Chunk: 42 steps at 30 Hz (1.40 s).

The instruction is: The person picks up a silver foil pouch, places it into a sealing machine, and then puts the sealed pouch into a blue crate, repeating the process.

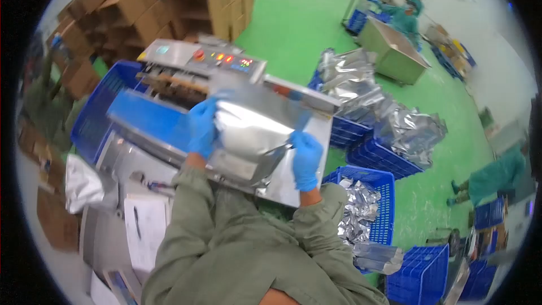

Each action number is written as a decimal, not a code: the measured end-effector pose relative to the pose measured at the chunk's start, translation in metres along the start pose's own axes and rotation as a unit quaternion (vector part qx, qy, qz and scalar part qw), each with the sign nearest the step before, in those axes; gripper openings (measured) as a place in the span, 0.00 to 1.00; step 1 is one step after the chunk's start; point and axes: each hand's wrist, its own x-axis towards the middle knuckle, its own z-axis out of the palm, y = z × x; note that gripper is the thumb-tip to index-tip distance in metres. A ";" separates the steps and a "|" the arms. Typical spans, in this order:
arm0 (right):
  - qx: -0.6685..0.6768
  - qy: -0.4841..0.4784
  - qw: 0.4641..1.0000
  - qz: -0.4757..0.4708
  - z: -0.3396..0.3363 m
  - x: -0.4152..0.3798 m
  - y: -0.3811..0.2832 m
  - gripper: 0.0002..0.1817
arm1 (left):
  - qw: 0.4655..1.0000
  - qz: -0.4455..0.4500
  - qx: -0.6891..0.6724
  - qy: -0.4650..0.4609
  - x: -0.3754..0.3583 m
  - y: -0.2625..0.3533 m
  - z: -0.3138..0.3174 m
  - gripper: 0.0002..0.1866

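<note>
Pouch [245, 130] of silver foil spans the gap between left hand [201, 127] and right hand [306, 161], each gripping an edge; I judge it's being positioned before the machine [209, 59] beyond them, which calls for a level, taut edge.

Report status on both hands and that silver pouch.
Left hand and right hand gripping silver pouch at opposite sides. Lit control panel beyond it. Nothing seen blocking the hands.

No legible text, glowing digits [245, 62] on control panel [210, 61] blurred, pouch label [241, 165] unreadable
</note>
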 end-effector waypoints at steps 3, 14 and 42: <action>0.004 0.014 0.998 0.065 -0.010 0.007 0.007 0.12 | 0.996 -0.058 0.055 -0.041 0.003 -0.009 0.010 0.14; -0.045 0.031 0.975 0.217 -0.011 -0.002 0.061 0.13 | 0.945 0.032 0.316 -0.077 0.034 -0.118 -0.024 0.21; 0.005 -0.271 0.927 0.261 0.142 0.011 0.102 0.15 | 0.934 0.153 0.318 -0.065 -0.003 0.016 -0.051 0.12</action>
